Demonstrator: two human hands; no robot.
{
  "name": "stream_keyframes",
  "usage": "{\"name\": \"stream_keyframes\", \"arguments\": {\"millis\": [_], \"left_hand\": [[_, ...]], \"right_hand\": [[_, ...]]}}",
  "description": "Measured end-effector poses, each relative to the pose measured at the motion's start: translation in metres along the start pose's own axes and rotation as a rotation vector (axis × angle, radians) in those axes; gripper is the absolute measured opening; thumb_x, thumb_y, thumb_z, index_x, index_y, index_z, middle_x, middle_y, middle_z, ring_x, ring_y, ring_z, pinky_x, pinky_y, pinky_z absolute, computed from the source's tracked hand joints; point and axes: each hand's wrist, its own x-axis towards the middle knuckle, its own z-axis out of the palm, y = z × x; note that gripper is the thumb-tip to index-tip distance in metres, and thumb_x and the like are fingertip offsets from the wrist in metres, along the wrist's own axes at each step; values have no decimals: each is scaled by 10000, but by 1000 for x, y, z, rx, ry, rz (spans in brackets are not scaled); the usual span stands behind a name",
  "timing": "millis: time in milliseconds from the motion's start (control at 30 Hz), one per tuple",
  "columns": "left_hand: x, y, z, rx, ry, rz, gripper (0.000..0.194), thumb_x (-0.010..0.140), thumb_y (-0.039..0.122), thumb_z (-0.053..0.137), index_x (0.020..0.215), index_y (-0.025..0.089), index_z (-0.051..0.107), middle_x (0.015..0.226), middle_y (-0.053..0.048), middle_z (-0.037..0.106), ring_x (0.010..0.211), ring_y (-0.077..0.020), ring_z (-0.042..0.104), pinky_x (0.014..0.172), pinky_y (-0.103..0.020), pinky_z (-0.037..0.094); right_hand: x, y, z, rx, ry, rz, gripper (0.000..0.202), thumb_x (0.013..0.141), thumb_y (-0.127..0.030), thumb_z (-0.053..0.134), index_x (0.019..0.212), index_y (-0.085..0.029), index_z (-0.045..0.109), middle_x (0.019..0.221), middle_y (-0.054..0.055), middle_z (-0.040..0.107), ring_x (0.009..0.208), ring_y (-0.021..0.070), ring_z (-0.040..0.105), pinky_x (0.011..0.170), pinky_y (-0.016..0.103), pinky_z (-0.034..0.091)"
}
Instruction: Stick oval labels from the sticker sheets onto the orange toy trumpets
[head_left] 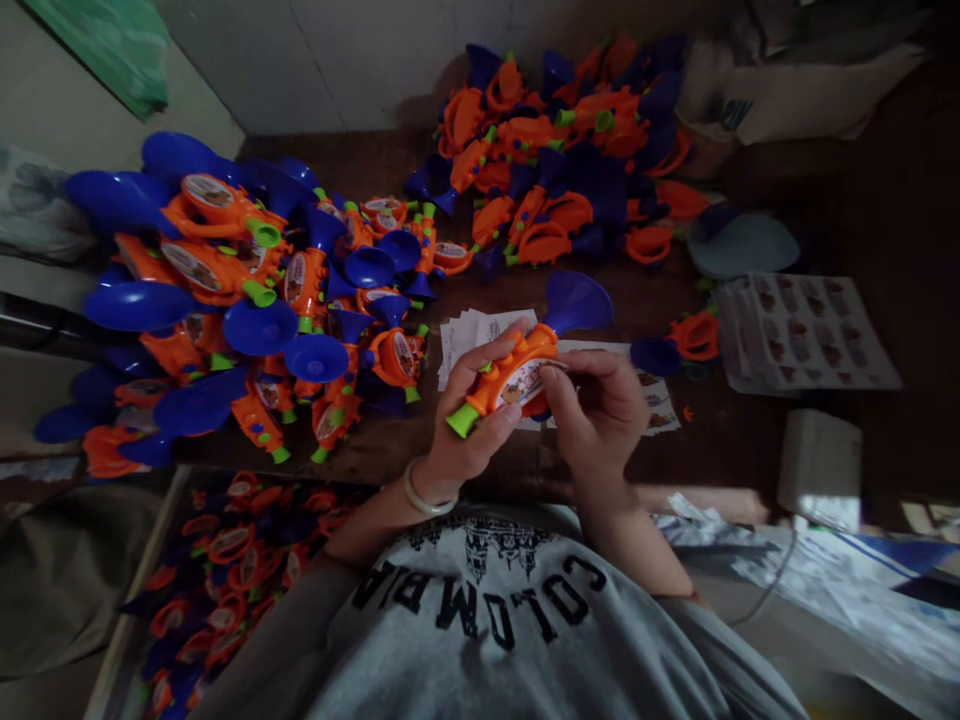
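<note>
An orange toy trumpet with a blue bell and a green mouthpiece is held over the table's front part. My left hand is wrapped round its body near the mouthpiece end, thumb on the near side. On the trumpet's side lies a white oval sticker with a printed picture. My right hand is closed at the sticker's right end, its thumb and index finger pinching there. Whether that end is stuck flat cannot be made out. Beneath both hands lie sticker sheets, partly hidden.
Trumpets with stickers are heaped at left; others are piled at the back. A box below the table's edge holds many more. At right are one trumpet, a stack of sticker sheets and a white device.
</note>
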Motion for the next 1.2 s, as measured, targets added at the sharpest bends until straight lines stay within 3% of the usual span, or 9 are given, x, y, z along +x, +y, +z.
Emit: {"name": "stream_keyframes", "arguments": {"millis": [100, 233, 300, 467, 633, 767, 900, 1033, 1200], "left_hand": [[-2, -2, 3, 64, 12, 31, 436, 1004, 374, 657, 1424, 359, 541, 1649, -37, 520, 1580, -340, 435, 1285, -643, 401], [-2, 4, -9, 179, -3, 130, 456, 1020, 322, 616, 1462, 393, 527, 1665, -10, 501, 1563, -319, 464, 1273, -646, 426], [3, 18, -34, 417, 35, 278, 471, 1006, 279, 624, 1451, 420, 562, 1663, 35, 501, 1567, -310, 459, 1268, -637, 442], [28, 68, -137, 1393, 117, 633, 634, 882, 238, 767, 1476, 382, 600, 1735, 100, 374, 1616, -393, 343, 1320, -692, 294], [44, 86, -196, 1654, -67, 84, 823, 718, 520, 921, 1464, 353, 615, 1769, 18, 303, 1652, -514, 136, 1243, -845, 116], [46, 89, -194, 1493, -200, 0, 909, 668, 659, 922, 1476, 417, 583, 1784, 122, 217, 1665, -508, 19, 1252, -774, -222], [45, 93, -183, 1571, -265, 6, 943, 711, 877, 726, 1472, 337, 590, 1779, -31, 290, 1663, -514, 36, 1168, -884, -181], [47, 93, -173, 1341, -174, 5, 858, 571, 816, 871, 1259, 326, 716, 1630, 3, 530, 1662, -513, 38, 1163, -849, -248], [46, 94, -160, 1193, -117, 48, 828, 553, 667, 971, 1278, 360, 715, 1624, 63, 536, 1666, -502, -3, 1151, -745, -378]], "right_hand": [[2, 0, 1, -154, -2, -116, 140, 942, -362, 732, 1062, -295, 704, 941, 18, 704, 833, 189, 656, 759, 376, 572], [18, 8, -9, -416, 156, -156, 768, 860, -502, 799, 1506, -326, 423, 1465, 160, 525, 1056, 276, 664, 710, 408, 556], [28, 20, -21, -503, 152, -123, 889, 879, -539, 768, 1591, -316, 285, 1557, 205, 444, 1123, 308, 660, 713, 424, 558], [32, 60, -49, -586, -172, -95, 591, 979, -495, 625, 1487, -238, 468, 1423, 185, 605, 1267, 346, 621, 989, 530, 555], [21, 77, -37, -808, -623, 56, 677, 942, -483, 667, 1522, -188, 476, 1549, 218, 566, 1408, 416, 526, 1124, 614, 448], [19, 77, -20, -1010, -707, 206, 824, 909, -451, 724, 1599, -151, 390, 1574, 269, 533, 1416, 457, 504, 1109, 653, 426], [19, 80, -15, -1092, -726, 236, 865, 897, -455, 733, 1618, -157, 359, 1396, 259, 648, 1289, 449, 573, 1028, 618, 469], [17, 86, -16, -1092, -712, 251, 862, 883, -425, 750, 1615, -192, 358, 1375, 235, 652, 1254, 433, 597, 995, 571, 495], [16, 89, -18, -1085, -703, 230, 865, 876, -428, 765, 1604, -165, 377, 1376, 251, 622, 1241, 434, 606, 959, 528, 518]]}}
